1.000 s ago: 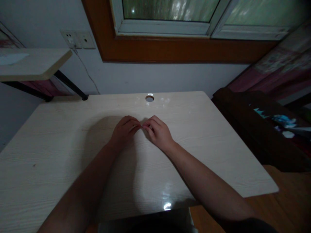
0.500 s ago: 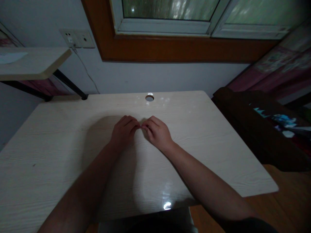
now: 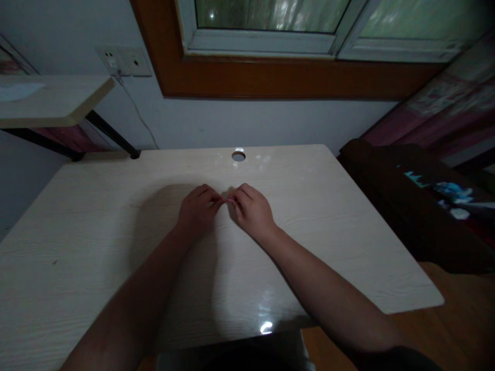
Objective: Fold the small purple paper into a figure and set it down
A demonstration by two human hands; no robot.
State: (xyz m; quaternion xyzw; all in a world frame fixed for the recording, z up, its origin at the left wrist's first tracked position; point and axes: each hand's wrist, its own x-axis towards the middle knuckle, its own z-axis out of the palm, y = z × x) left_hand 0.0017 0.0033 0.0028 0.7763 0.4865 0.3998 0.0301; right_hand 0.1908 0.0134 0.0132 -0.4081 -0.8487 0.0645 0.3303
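Note:
My left hand (image 3: 198, 210) and my right hand (image 3: 251, 210) rest near the middle of a pale wooden table (image 3: 96, 216). Their fingertips meet in a pinch at the centre. The fingers of both hands are curled and pressed together. Whatever lies between the fingertips is too small and too dark to make out.
A round cable hole (image 3: 238, 155) sits near the table's far edge. A wall socket (image 3: 124, 62) with a cable is at the upper left, above a side shelf (image 3: 50, 100). A window frame (image 3: 270, 77) spans the back. Dark furniture (image 3: 406, 201) stands to the right.
Both hands stay pinched together at the same spot; only a slight shift of the fingertips shows.

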